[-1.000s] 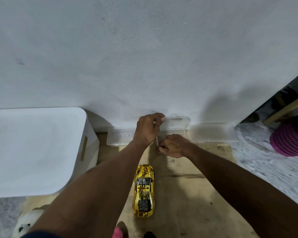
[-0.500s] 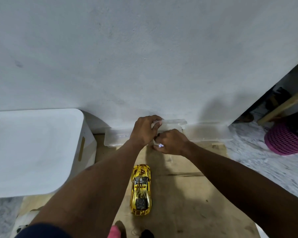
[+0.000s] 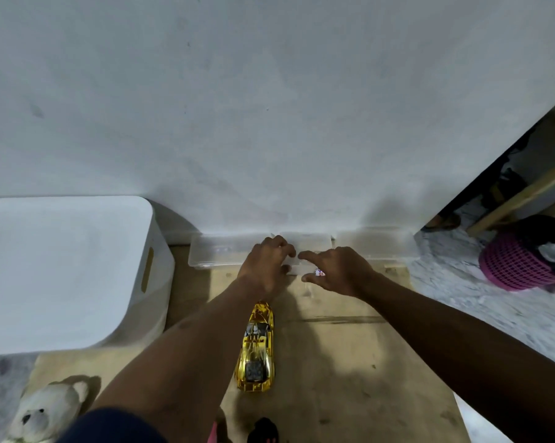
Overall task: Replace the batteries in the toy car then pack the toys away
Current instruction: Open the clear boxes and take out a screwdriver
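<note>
The gold toy car (image 3: 255, 346) lies on the wooden board, nose toward the wall, just below my wrists. Three clear plastic boxes stand along the wall; my left hand (image 3: 266, 266) grips the near left corner of the middle box (image 3: 308, 243), fingers curled over its lid and thumb on its front. To the right of it, my right hand (image 3: 338, 271) pinches a small white, red and blue item (image 3: 320, 272) that looks like a battery. The right index finger stretches out to the box lid. What is inside the box is hidden.
A large white storage bin (image 3: 61, 273) stands at the left. A white teddy bear (image 3: 45, 410) lies at the bottom left. Clear boxes sit left (image 3: 215, 254) and right (image 3: 372, 244) of the middle one. A pink basket (image 3: 519, 263) stands on the marble floor at the right.
The middle box's lid, raised a second ago, now lies flat. My right hand has come away from the box front to the right with the small item in its fingers.
</note>
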